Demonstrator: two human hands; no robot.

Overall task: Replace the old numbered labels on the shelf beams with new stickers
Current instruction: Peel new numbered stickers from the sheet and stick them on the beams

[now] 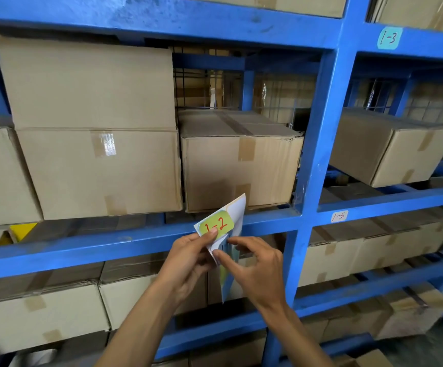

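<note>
The left hand (pixel 188 250) pinches the green "1-2" sticker (pixel 217 224) while the right hand (pixel 254 263) grips the backing sheet (pixel 235 250), peeling it before the bare middle beam (pixel 109 247) (labels "1-3" (pixel 387 37) and "1-5" (pixel 339 216) already sit on neighbouring beams), so sticking remains.

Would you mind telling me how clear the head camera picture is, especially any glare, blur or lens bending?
Head view: wide-angle bending bows the blue beam and leans the upright; glare shines on the clear tape of a box; the corners look soft; the lit centre is sharp, so "1-2" on the green sticker, held by the left hand and right hand, reads clearly.
</note>
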